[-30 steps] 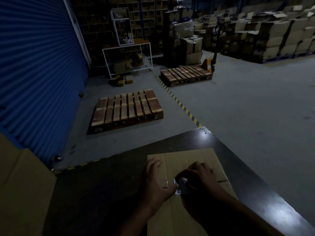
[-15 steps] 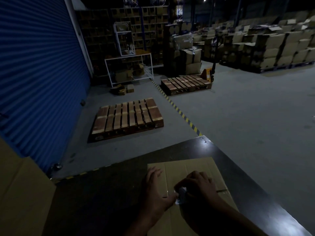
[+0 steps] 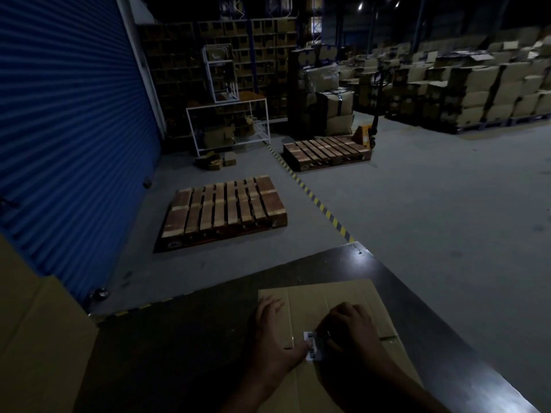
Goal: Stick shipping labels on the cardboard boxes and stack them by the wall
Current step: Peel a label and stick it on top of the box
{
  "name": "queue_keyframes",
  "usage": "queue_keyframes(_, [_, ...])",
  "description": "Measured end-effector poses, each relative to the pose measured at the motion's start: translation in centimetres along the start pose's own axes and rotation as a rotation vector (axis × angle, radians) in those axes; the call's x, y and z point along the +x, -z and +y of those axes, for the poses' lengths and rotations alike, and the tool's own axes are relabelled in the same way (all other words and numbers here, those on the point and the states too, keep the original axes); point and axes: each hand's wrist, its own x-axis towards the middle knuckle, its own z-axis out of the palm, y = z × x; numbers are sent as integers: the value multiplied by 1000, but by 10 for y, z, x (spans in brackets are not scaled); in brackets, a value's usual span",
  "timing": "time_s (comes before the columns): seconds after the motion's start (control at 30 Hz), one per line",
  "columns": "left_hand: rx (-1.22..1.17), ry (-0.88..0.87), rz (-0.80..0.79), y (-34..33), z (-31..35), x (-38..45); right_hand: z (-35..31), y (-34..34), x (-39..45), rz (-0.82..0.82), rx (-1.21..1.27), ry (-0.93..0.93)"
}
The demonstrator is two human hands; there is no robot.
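Pressing a small white barcode shipping label (image 3: 313,348) onto the flat brown cardboard box (image 3: 328,302), which lies unfolded on the dark glossy desk (image 3: 185,338) at the near edge of the scene. Judging by looks, the flattened box is light but wide and floppy along its creases, so it's prob. best lifted w/ 2 hands at opposite edges, not by 1 corner. The label is thin, limp and sticky-backed; it should be handled by its edges and smoothed from 1 side so it doesn't wrinkle.

Left hand (image 3: 271,338) lies flat on the cardboard, fingers spread and nearly straight, thumb tip touching the label's left edge, gripping nothing. Right hand (image 3: 348,329) is curled over the label's right part, fingertips down on it; too dark to say whether it pinches or just presses.

A tan cardboard sheet (image 3: 35,338) stands at near left, beside the blue corrugated shutter wall (image 3: 68,129). 2 wooden pallets, (image 3: 223,210) and (image 3: 325,149), lie farther off on the grey floor.
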Motion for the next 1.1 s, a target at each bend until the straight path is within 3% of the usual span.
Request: queue_keyframes(1.1, [2, 31, -5, 1, 3, -2, 11, -3, -19, 77, -28, -44])
